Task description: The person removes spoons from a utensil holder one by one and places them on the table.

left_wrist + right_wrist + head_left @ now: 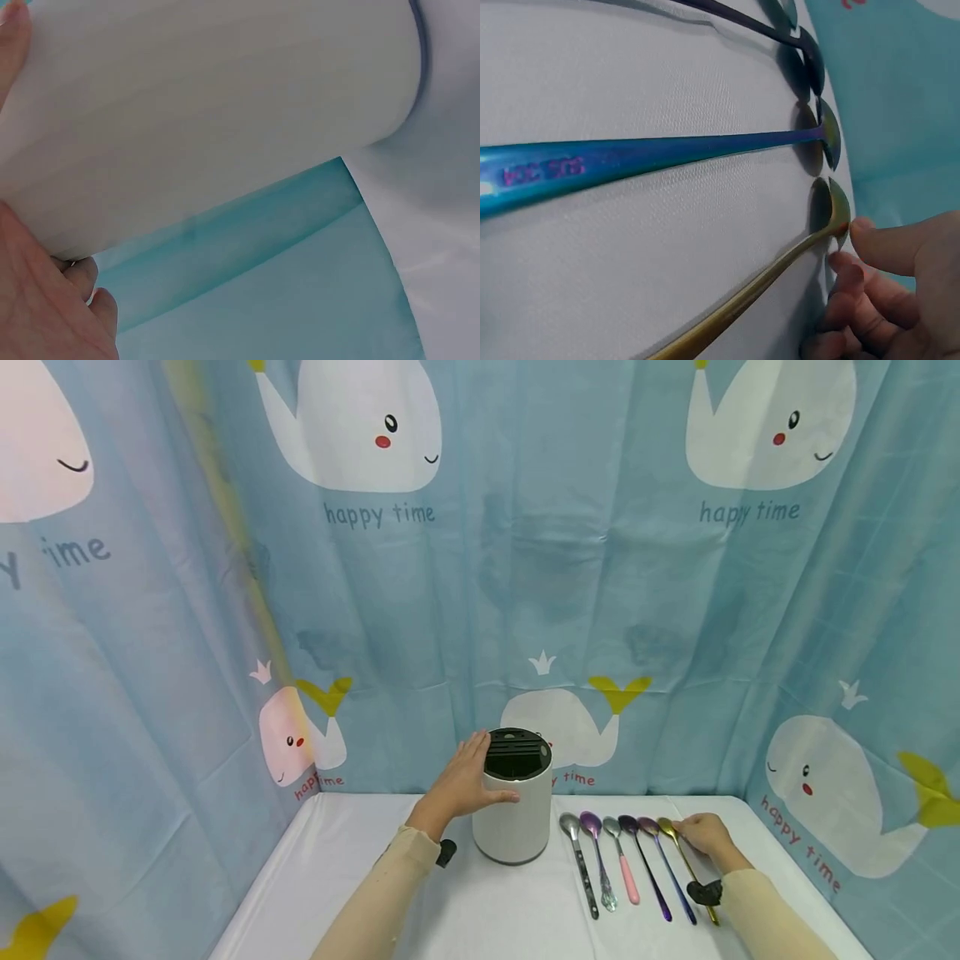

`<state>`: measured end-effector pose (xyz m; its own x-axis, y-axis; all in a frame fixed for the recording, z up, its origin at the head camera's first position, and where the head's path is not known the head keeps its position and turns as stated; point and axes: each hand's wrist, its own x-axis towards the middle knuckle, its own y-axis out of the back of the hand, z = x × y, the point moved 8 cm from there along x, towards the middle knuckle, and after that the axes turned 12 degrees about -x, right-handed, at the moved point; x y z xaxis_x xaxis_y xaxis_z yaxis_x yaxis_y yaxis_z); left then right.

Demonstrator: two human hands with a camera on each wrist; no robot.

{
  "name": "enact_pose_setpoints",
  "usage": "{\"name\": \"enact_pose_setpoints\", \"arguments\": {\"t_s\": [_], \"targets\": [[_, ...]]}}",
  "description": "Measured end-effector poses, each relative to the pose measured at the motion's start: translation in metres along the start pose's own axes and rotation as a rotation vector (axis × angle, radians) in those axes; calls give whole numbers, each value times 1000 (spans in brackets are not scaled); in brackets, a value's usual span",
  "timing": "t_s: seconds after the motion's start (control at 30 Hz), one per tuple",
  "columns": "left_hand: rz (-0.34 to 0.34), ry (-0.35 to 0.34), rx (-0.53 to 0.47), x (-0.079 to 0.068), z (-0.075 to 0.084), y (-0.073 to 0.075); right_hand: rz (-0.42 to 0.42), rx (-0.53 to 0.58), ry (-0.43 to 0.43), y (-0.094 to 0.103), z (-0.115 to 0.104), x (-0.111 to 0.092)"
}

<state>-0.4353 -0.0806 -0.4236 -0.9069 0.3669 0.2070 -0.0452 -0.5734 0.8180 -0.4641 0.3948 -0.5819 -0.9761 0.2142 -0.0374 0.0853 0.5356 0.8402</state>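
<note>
Upright on the white cloth stands a white cylindrical utensil holder (517, 822) with a black slotted top. My left hand (467, 781) grips its upper left side, thumb across the front. The holder's wall (210, 112) fills much of the left wrist view. At the right end of a row of spoons, my right hand (705, 835) pinches the bowl of a gold spoon (761, 281), its handle reaching toward me. Beside that one lies a blue-purple spoon (667, 154), then a dark purple spoon (651, 877).
Further left in the row are a pink-handled spoon (628, 881), a purple spoon (598, 852) and a dark-handled spoon (581, 868), right next to the holder. A blue whale-print curtain (555, 577) hangs behind and on both sides of the white-covered table (510, 914).
</note>
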Motion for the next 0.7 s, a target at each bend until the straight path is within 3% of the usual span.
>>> {"name": "enact_pose_setpoints", "arguments": {"t_s": [0.23, 0.43, 0.7], "targets": [[-3, 3, 11, -1, -2, -1, 66, -61, 121, 10, -24, -9], [29, -26, 19, -3, -3, 5, 131, -49, 221, 18, -66, -23], [68, -3, -66, -28, -12, 17, 189, -50, 382, 19, -108, -63]]}}
